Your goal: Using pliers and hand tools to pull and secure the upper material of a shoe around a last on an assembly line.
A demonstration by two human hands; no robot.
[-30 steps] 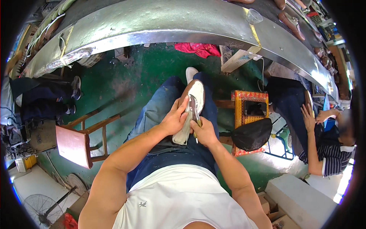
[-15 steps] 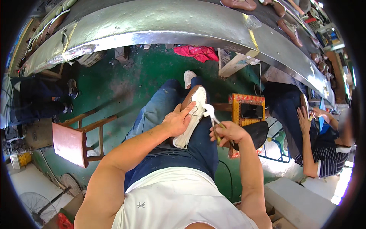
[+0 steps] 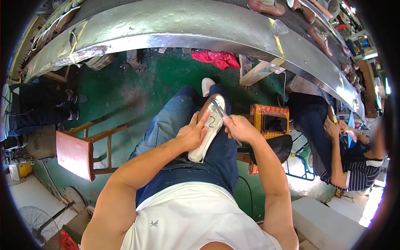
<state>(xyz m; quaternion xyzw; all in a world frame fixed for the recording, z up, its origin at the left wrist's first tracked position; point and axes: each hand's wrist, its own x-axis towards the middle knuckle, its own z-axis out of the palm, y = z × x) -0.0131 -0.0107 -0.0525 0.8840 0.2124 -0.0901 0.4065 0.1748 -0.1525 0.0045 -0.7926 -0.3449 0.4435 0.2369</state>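
Note:
A brown shoe (image 3: 208, 141) with a pale underside turned up rests across my thighs, its toe pointing away from me. A curved dark mark shows on its pale surface. My left hand (image 3: 193, 133) grips it from the left side, the index finger stretched along the underside. In my right hand (image 3: 241, 128) is a pair of metal pincers (image 3: 219, 110), held closed in the fist. Their curved head lies over the toe end of the shoe. Whether the jaws grip the shoe's edge cannot be made out.
A metal-edged bench (image 3: 175, 31) curves across the far side, with brown shoes (image 3: 266, 7) on it. At left stands a wooden stool (image 3: 75, 154). An orange-framed stool (image 3: 271, 121) is to my right, near a seated co-worker (image 3: 339, 141). A fan (image 3: 39, 225) stands lower left.
My right hand has moved up and left, bringing the pincers from beside the shoe onto its toe. Their spread handles have come together. My left hand stays on the shoe.

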